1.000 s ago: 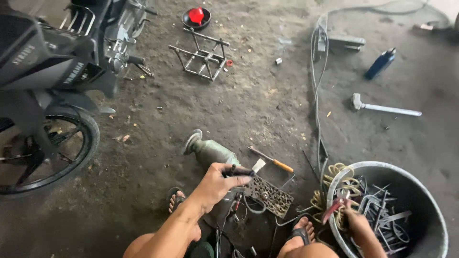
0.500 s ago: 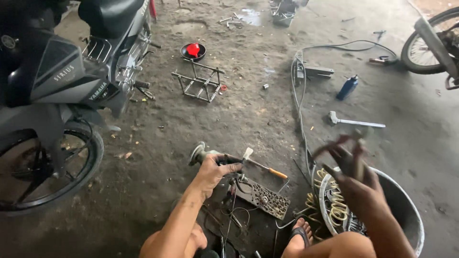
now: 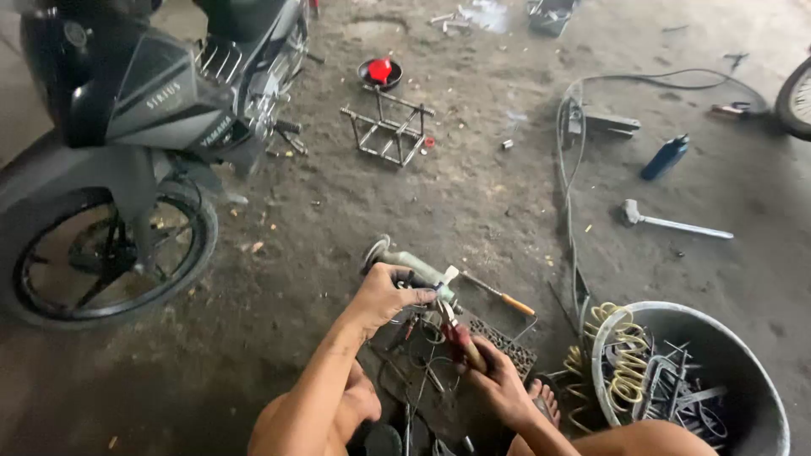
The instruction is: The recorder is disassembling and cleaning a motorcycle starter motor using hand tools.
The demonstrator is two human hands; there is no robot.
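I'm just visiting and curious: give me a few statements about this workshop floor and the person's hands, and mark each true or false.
1. The right hand grips a red-handled tool. True.
2. The left hand lies flat on bare floor. False: it holds the angle grinder.
3. The grey bucket contains metal pieces. True.
4. The hammer lies inside the bucket. False: it lies on the floor beyond it.
5. A motorbike stands at the left. True.
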